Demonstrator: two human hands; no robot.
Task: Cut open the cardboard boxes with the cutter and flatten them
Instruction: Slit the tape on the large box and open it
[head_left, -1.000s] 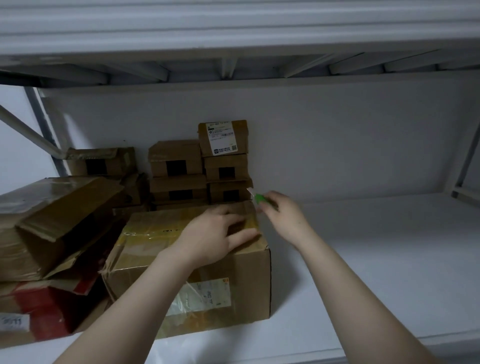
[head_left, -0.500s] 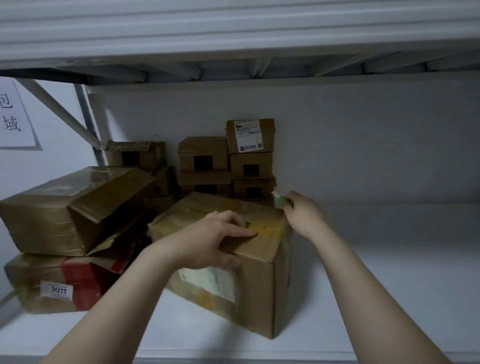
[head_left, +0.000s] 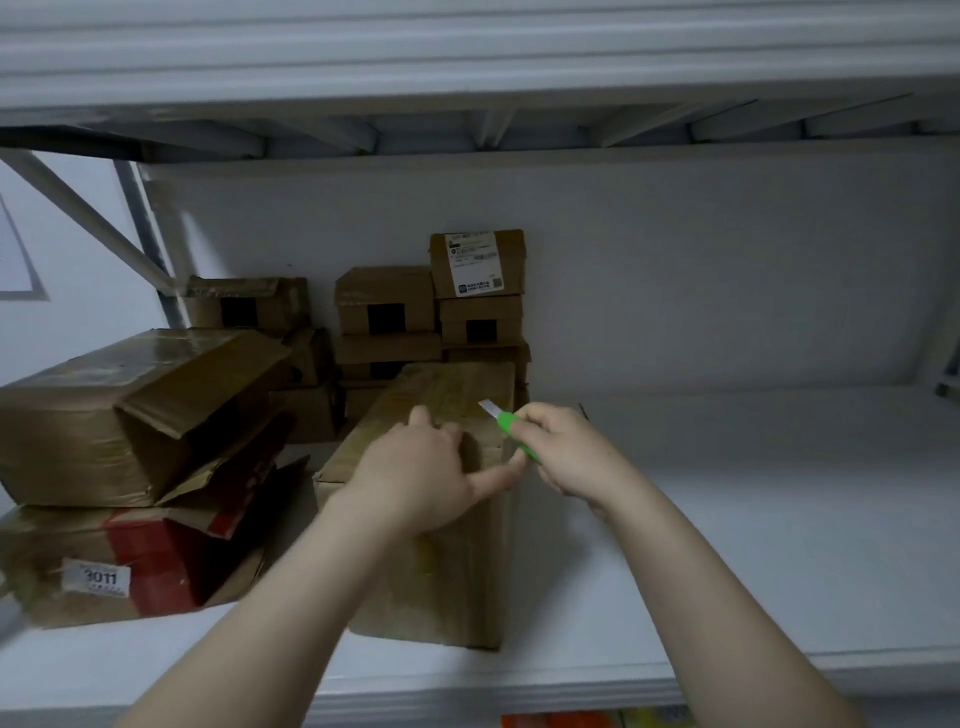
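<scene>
Right of the big box (head_left: 447, 571), the white shelf (head_left: 753, 519) has lots of room. Left of it, piled boxes (head_left: 104, 415) block the way. Behind it stand small boxes (head_left: 384, 301).

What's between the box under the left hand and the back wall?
A stack of small boxes stands behind the box, in front of the wall; the head view shows it.
</scene>
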